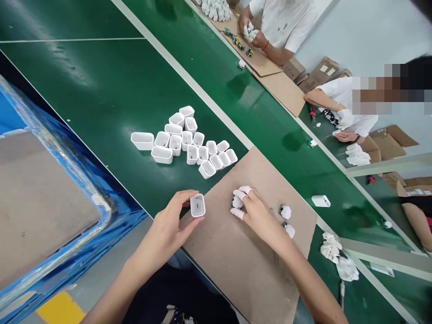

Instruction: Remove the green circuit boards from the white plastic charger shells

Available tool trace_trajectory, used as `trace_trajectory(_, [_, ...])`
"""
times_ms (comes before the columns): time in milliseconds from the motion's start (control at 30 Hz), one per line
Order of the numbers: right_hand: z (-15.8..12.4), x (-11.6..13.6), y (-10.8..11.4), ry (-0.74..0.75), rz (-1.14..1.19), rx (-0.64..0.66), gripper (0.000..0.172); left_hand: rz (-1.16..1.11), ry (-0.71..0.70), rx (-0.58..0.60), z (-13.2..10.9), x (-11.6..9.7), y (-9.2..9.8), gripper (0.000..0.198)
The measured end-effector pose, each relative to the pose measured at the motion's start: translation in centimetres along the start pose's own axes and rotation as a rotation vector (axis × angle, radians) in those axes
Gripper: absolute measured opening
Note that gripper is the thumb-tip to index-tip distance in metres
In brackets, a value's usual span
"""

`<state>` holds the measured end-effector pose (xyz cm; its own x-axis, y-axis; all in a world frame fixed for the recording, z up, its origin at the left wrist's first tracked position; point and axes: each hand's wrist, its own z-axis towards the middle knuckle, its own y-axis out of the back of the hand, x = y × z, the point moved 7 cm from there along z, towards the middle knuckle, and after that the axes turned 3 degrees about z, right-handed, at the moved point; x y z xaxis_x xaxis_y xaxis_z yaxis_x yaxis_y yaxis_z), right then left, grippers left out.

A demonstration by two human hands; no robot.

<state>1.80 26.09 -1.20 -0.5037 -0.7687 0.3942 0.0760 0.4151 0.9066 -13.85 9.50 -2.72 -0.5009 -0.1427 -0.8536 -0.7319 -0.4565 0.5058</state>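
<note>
My left hand [172, 222] pinches a small white charger shell [197, 205] between thumb and fingers, over the near edge of a brown cardboard sheet [236, 256]. My right hand [254, 211], with white finger cots on its tips, is closed on a small green circuit board part [233, 201] resting on the cardboard. Two more small white-and-green parts [285, 211] lie just right of that hand. A cluster of several empty white shells [189, 141] stands on the green belt [101, 90] beyond my hands.
A blue plastic-wrapped crate [50, 193] stands at my left. One white shell [320, 200] lies on the belt to the right, with crumpled white gloves [337, 256] nearer. Two other people work across the belt at cardboard sheets [270, 67], with cardboard boxes behind them.
</note>
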Motion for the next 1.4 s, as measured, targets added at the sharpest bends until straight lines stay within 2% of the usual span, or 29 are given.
trace_trajectory(33, [0.0,0.1,-0.1,-0.015,0.012,-0.003,0.004,-0.013,-0.014,0.009,0.0,-0.1,-0.2,0.038])
trace_trajectory(200, [-1.0,0.5,0.2,-0.048,0.175,-0.029,0.012,-0.079,-0.121,0.037,0.0,-1.5,-0.6,0.043])
trace_trajectory(267, [-2.1,1.1,0.7,-0.030,0.271,-0.040,0.021,-0.097,-0.187,0.053,-0.3,-2.5,-0.6,0.045])
trace_trajectory(433, [-6.2,3.7,2.2,0.118,0.840,-0.190,0.042,-0.141,-0.324,0.090,-1.6,-5.0,-0.7,0.055])
trace_trajectory(500, [-8.0,4.8,2.7,0.181,0.922,-0.220,0.045,-0.169,-0.383,0.100,-2.3,-6.0,-0.7,0.057])
trace_trajectory(600, [-10.4,6.3,3.4,0.223,0.887,-0.249,0.053,-0.232,-0.452,0.136,-3.6,-7.5,-1.0,0.059])
trace_trajectory(733, [-13.0,8.2,5.0,0.305,0.801,-0.413,0.063,-0.296,-0.469,0.192,-5.2,-9.1,-1.2,0.063])
trace_trajectory(833, [-14.1,9.9,5.8,0.406,0.781,-0.503,0.059,-0.282,-0.477,0.234,-6.1,-10.2,-1.4,0.065])
trace_trajectory(933, [-14.8,11.4,6.0,0.489,0.713,-0.517,0.051,-0.250,-0.485,0.256,-6.9,-11.2,-1.6,0.065])
trace_trajectory(1067, [-15.7,12.1,6.1,0.491,0.605,-0.538,0.041,-0.248,-0.469,0.262,-7.6,-11.8,-1.8,0.067])
trace_trajectory(1400, [-16.4,12.4,6.0,0.509,0.561,-0.576,0.039,-0.203,-0.468,0.269,-8.0,-12.3,-1.7,0.067])
